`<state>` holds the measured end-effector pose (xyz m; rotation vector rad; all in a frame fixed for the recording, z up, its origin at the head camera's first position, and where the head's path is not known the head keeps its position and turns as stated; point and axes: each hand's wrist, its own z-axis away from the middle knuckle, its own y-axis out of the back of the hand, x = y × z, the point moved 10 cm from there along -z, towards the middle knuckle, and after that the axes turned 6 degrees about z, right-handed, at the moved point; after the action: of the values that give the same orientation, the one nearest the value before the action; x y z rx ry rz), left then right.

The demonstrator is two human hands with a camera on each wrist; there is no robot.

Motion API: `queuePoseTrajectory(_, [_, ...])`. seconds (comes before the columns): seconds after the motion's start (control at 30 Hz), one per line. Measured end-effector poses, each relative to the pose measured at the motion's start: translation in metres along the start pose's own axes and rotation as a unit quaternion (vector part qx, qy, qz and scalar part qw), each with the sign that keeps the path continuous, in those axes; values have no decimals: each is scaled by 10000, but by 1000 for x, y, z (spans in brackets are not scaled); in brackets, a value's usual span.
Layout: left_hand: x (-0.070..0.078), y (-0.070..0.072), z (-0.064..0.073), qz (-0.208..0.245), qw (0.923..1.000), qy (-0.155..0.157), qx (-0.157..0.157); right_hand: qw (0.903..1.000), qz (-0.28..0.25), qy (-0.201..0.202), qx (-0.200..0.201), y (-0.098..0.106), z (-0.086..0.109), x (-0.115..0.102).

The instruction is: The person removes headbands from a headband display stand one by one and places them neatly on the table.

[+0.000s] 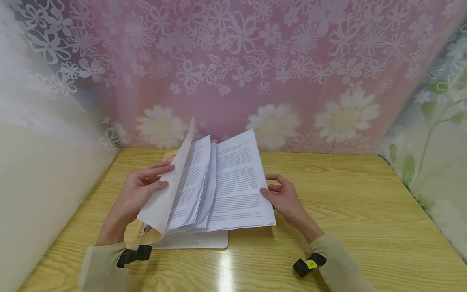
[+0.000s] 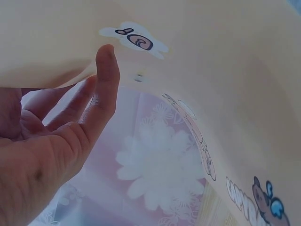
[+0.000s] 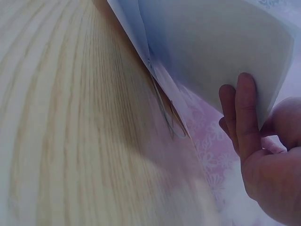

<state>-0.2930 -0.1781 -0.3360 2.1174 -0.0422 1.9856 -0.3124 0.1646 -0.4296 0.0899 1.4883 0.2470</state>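
A flexible cover [image 1: 164,202], white inside and beige outside with cartoon animals, stands lifted and bent at the left of a stack of paper. My left hand [image 1: 136,192] holds it by its left edge; the left wrist view shows a finger [image 2: 107,80] against the printed side. Several printed sheets [image 1: 191,182] fan upright in the middle. At the right, my right hand [image 1: 284,196] pinches the outer edge of text-covered pages [image 1: 237,182], thumb in front. From the right wrist view, fingers [image 3: 247,103] lie straight along the pages' plain back [image 3: 216,52].
Under the papers a white rounded-corner sheet [image 1: 215,240] lies on the wood-grain table [image 1: 365,211]. A thin looped cord [image 3: 164,113] hangs near the papers' lower edge. Pink flowered curtain [image 1: 226,73] hangs behind the table, with pale sheeting [image 1: 47,162] at the left.
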Motion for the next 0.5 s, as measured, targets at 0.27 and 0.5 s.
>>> queuePoseTrajectory(0.27, [-1,-1,-2,-83,9999,-79,43,9999,81,29,-85,-13,-1,-6])
queuePoseTrajectory(0.5, [-2,-3,-3,-85,9999,-32,80,9997,86,136,-177,-25,-1,-11])
